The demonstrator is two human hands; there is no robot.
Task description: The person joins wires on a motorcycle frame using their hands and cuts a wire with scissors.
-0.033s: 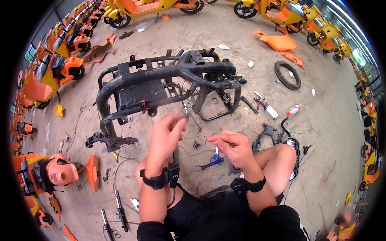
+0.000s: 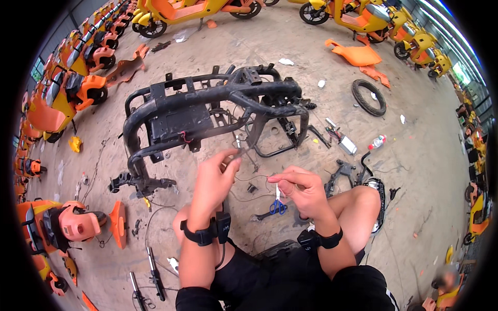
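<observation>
My left hand (image 2: 217, 173) is closed in a pinch, in front of a black scooter frame (image 2: 207, 96). A small dark piece juts from its fingertips, too blurred to name. Thumb and forefinger of my right hand (image 2: 300, 187) pinch a thin wire (image 2: 252, 179), which runs across the gap toward my left hand. Just below the right fingers, blue-handled scissors (image 2: 278, 208) show, partly covered by that hand. Between my hands and the floor, a small black part (image 2: 252, 188) lies near the loose wire.
Around the frame lie a tyre (image 2: 369, 97), a silver box-shaped unit (image 2: 347, 145), a plastic bottle (image 2: 377, 141) and orange panels (image 2: 355, 53). Two shock-absorber-like rods (image 2: 154, 273) lie at lower left. Rows of yellow and orange scooters (image 2: 194, 13) line the sides and back.
My left fingers have shifted slightly, and the dark piece at their tips shows more plainly. The right hand keeps its pinch. The whole view has moved very little.
</observation>
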